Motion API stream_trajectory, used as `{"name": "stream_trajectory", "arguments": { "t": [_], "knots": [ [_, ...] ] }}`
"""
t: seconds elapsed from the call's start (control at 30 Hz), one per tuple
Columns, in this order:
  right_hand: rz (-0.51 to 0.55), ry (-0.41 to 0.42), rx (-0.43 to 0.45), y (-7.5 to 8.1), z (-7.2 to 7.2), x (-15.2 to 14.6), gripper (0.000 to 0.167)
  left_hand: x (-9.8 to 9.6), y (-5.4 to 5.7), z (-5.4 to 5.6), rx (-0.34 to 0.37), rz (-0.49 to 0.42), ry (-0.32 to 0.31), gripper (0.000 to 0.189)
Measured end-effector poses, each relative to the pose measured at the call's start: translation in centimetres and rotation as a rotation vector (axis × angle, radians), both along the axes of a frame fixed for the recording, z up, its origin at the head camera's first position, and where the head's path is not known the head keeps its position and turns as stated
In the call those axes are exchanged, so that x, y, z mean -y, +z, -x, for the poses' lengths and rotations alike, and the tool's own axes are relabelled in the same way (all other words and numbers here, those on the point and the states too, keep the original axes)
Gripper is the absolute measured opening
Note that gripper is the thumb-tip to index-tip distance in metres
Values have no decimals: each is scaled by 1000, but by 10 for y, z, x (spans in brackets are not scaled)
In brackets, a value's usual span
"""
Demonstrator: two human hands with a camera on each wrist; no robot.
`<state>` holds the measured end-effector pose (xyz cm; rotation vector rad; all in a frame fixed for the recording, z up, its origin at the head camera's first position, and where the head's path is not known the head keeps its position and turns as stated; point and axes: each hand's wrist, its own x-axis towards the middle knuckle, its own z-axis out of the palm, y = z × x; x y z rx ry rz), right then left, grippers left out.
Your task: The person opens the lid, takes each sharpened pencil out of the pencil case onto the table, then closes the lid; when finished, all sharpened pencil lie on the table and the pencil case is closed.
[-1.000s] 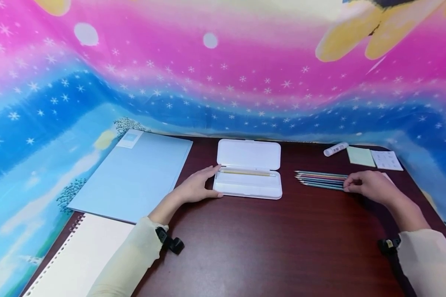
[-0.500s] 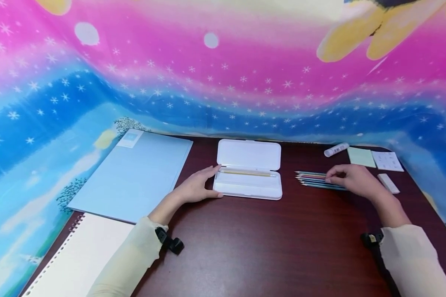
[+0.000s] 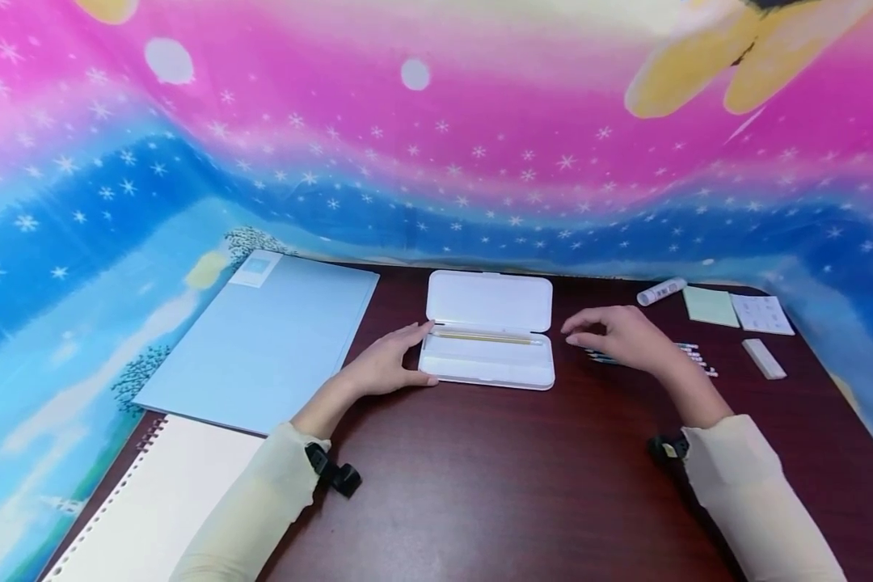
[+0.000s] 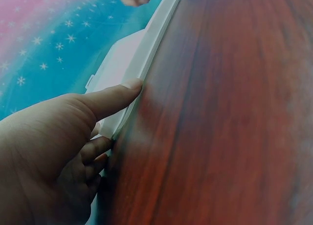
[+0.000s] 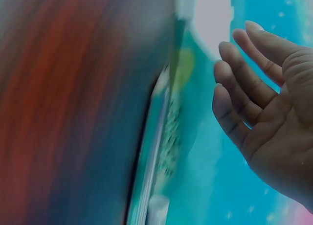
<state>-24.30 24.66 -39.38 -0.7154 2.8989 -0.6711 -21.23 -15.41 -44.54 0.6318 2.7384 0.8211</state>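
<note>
A white pencil case lies open on the table, its lid folded back and a yellow-striped pencil in its rear part. My left hand holds the case's left end, thumb on the front edge and fingers at the back corner. In the left wrist view the thumb presses the case's rim. My right hand hovers over a row of pencils, its fingers loosely bent with nothing between them. The right wrist view has a sharpened teal pencil beside the raised hand. My hand hides most of the row.
At the back right are a glue stick, a green sticky-note pad and a white printed pad. A white eraser lies in front of them. A light-blue folder and a spiral notebook cover the left side.
My right hand has moved left along the pencils from their blunt ends to past their tips, uncovering the eraser and the pencil ends. The left hand has stayed at the case.
</note>
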Motion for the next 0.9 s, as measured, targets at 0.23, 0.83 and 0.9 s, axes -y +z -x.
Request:
{"name": "stream_trajectory", "arguments": {
  "t": [0.23,0.83,0.9],
  "knots": [
    [41,87,12,1,3,42,23,0,1,0,-5,-2,-3,97],
    [-31,230,44,-11,3,82,33,0,2,-1,-4,4,-4,98],
    [-66,231,71,-11,2,84,35,0,2,-1,-3,2,-4,97]
  ]
}}
